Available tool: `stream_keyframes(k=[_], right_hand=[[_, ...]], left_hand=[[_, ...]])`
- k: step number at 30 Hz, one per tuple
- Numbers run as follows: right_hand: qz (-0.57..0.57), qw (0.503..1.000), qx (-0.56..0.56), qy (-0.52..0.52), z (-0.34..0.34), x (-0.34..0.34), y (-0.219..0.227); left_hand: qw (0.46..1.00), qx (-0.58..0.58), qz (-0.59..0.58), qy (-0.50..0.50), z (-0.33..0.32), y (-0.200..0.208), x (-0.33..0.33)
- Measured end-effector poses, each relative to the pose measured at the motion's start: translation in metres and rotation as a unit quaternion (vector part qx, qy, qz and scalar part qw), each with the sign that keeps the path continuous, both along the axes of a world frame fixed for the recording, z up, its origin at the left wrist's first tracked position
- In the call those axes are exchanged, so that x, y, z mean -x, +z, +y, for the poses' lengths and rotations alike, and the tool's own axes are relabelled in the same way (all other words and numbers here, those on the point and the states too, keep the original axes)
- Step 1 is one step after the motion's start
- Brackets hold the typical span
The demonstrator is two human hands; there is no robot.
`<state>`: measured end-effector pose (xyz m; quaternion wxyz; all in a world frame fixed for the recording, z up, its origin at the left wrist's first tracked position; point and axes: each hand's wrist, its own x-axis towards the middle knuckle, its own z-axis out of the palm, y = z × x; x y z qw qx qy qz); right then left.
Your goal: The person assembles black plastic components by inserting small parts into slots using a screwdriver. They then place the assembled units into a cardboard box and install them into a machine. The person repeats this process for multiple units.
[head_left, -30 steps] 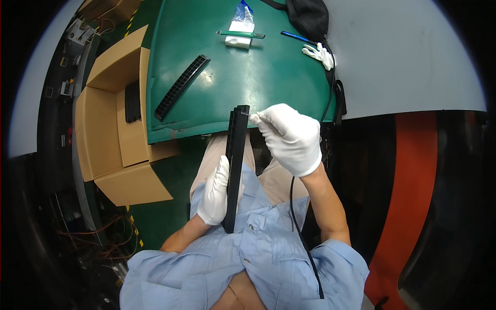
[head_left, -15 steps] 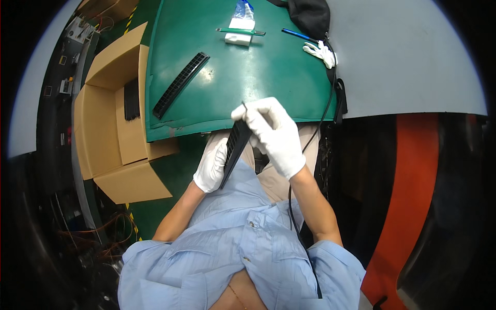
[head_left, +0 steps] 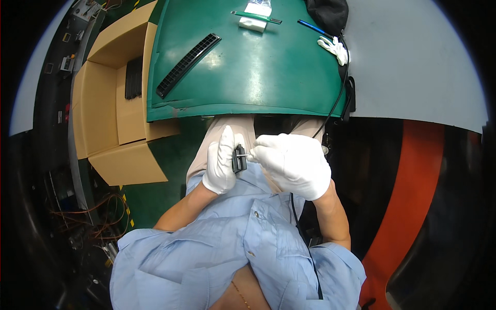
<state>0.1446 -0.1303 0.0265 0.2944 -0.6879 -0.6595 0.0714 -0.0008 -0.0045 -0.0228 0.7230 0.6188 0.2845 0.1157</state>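
Observation:
My left hand [head_left: 220, 164], in a white glove, is closed around a black plastic slotted strip [head_left: 239, 164] above my lap. The strip is seen nearly end-on, so most of its length is hidden. My right hand [head_left: 295, 164], also gloved in white, pinches a thin metal tool [head_left: 244, 155], whose tip meets the strip's near end; its kind cannot be made out. Ahead of my hands, another black slotted strip [head_left: 187, 67] lies slantwise on the green mat [head_left: 258, 88].
An open cardboard box [head_left: 103, 106] with black strips [head_left: 134, 77] inside stands left of the table. Farther back are a white block [head_left: 253, 24], a green-handled tool [head_left: 257, 17], a blue pen [head_left: 314, 28], a white glove [head_left: 334, 49] and a black bag [head_left: 330, 14]. A black cable [head_left: 338, 98] hangs down beside me.
Both hands have come lower and nearer my body. The held strip has turned from lengthwise to nearly end-on, and the metal tool's tip now meets its near end.

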Motion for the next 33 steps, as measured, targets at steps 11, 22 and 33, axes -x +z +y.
stream_keyframes(k=[11, 22, 33], right_hand=[[0.030, 0.998, 0.027, 0.049, -0.021, 0.003, 0.007], [-0.013, 0.999, 0.029, 0.022, -0.006, -0.007, 0.002], [0.023, 0.994, -0.021, -0.108, 0.035, -0.047, -0.048]], left_hand=[[0.995, -0.082, -0.021, -0.050, -0.004, 0.005, -0.003], [0.998, 0.015, -0.011, -0.053, -0.010, 0.000, 0.007], [0.992, 0.098, -0.074, -0.023, 0.013, -0.009, 0.006]])
